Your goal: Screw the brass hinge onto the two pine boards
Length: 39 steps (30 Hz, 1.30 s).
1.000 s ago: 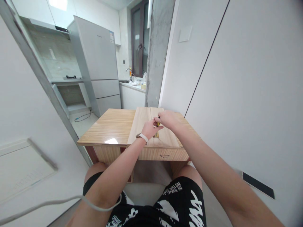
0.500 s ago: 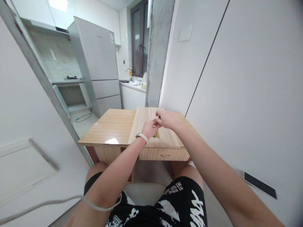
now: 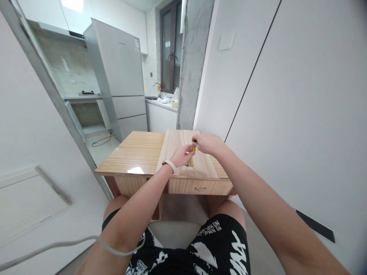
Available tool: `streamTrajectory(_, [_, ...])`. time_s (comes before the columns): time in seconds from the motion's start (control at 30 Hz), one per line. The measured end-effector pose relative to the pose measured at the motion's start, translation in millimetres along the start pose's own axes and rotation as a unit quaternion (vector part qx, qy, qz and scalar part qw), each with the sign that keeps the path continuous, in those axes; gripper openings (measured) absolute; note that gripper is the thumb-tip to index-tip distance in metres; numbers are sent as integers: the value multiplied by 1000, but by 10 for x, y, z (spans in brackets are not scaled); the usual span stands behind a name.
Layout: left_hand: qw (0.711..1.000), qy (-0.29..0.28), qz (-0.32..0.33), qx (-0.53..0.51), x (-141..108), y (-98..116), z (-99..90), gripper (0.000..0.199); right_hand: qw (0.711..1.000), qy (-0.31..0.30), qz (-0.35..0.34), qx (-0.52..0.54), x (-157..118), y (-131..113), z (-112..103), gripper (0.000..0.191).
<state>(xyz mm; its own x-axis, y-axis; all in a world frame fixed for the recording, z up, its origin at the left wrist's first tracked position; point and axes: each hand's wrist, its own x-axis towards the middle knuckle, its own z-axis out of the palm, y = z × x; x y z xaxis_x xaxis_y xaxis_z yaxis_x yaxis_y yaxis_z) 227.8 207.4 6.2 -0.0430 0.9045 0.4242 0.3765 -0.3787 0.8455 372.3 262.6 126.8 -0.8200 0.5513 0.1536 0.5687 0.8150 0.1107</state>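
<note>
A small upright tool with a yellow-and-black handle point(image 3: 193, 148), most likely a screwdriver, stands over the wooden boards point(image 3: 174, 147). My right hand point(image 3: 208, 143) is closed round its dark top end. Lower down, my left hand point(image 3: 182, 155) has its fingertips curled about the tool, thumb and fingers on either side. Just below the fingers a brass-coloured hinge point(image 3: 189, 162) lies near the seam between the two boards. The tool's tip is hidden behind the left fingers, so I cannot tell what it touches.
The boards rest on a striped wooden desk point(image 3: 137, 151) with a drawer point(image 3: 200, 187) at its front. A white wall point(image 3: 286, 114) runs close along the right. Behind the desk are a grey fridge point(image 3: 120, 65) and a sink counter point(image 3: 162, 112). A pale cable point(image 3: 71, 243) crosses my left arm.
My right hand has turned and shifted slightly right, its fingers folding over the tool's top. The left fingers have loosened a little, showing more of the yellow handle.
</note>
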Motion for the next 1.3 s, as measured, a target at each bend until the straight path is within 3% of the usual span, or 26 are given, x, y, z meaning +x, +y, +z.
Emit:
streamTrajectory(0.1, [999, 37, -2, 26, -29, -16, -1, 44, 999, 5, 6, -40, -8, -8, 10, 26])
streamTrajectory(0.3, [993, 91, 20, 68, -30, 6, 15, 30, 996, 40, 20, -82, -47, -111, 18, 49])
streamTrajectory(0.57, [985, 137, 16, 108, -42, 86, 104, 23, 988, 55, 112, -86, -65, -255, 71, 55])
streamTrajectory(0.7, [987, 122, 19, 102, -32, 50, 115, 19, 986, 59, 137, -77, -64, -248, 78, 58])
streamTrajectory(0.8, [988, 104, 19, 116, -19, 26, 80, 19, 991, 41, 116, -44, -65, -209, 53, 59])
streamTrajectory(0.93, [986, 74, 3, 150, -15, 36, -9, 23, 999, 34, 28, 27, -70, -126, 8, 31])
streamTrajectory(1.03, [987, 55, 4, 152, -17, 54, -66, 27, 998, 21, -26, 61, -47, -65, -7, 21])
streamTrajectory(1.3, [994, 22, 10, 107, -10, 55, -81, 25, 1000, -4, -5, 13, 22, -42, -2, 19])
